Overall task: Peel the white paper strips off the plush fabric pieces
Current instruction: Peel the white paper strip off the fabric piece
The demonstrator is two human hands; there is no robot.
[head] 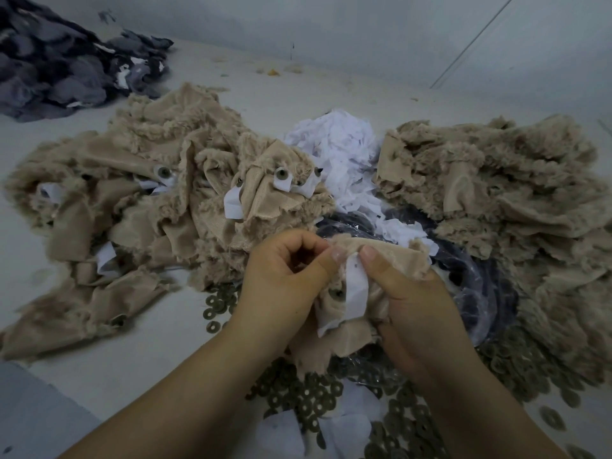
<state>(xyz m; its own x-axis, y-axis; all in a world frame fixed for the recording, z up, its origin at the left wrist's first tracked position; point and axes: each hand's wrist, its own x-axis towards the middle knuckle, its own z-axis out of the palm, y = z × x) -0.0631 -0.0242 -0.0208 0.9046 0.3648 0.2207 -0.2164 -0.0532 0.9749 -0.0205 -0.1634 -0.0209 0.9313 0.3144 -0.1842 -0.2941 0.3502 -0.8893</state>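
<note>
Both my hands hold one beige plush fabric piece [394, 256] over the middle of the table. A white paper strip [356, 289] runs down its smooth backing, beside a round plastic eye [337, 293]. My left hand [281, 276] pinches the fabric's upper edge right by the strip's top end. My right hand [417, 299] grips the fabric, its thumb pressing next to the strip's top. To the left lies a heap of beige plush pieces [139, 180] with white strips and eyes still on them. Another beige heap [503, 193] lies at the right.
A mound of loose white paper strips [341, 150] sits behind my hands, above a dark plastic bag [480, 286]. Several small olive ring washers [308, 395] are scattered near the table's front. Dark grey fabric pieces [59, 64] are piled at the far left by the wall.
</note>
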